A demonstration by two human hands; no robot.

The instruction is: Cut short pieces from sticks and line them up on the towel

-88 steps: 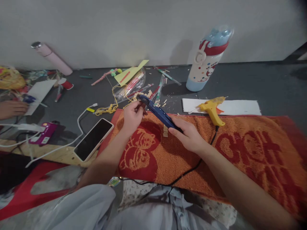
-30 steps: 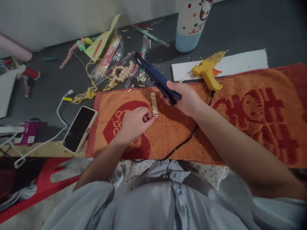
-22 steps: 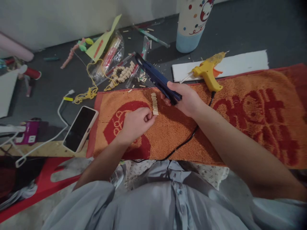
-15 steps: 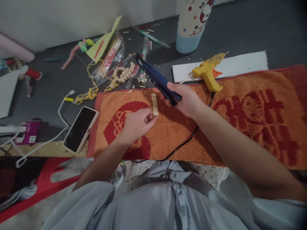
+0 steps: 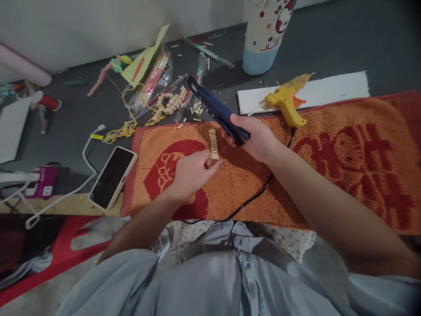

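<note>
My right hand (image 5: 258,138) grips the handles of a dark blue cutting tool (image 5: 215,109) that points up and left, over the far edge of an orange and red towel (image 5: 329,153). A short row of small wooden stick pieces (image 5: 213,142) lies on the towel just left of that hand. My left hand (image 5: 192,172) rests on the towel with its fingers curled and pinched together at the near end of the row; what they pinch is too small to make out.
A yellow glue gun (image 5: 284,98) lies on a white board (image 5: 329,85), its black cord (image 5: 250,199) running across the towel. A phone (image 5: 113,176) and white cable lie left. A water bottle (image 5: 265,33), yellow string, cut sticks and wrappers litter the grey floor behind.
2.9 s ago both hands held the blue tool near the cut pieces. My left hand then dropped to the row of sticks and has since shifted slightly right along its near end.
</note>
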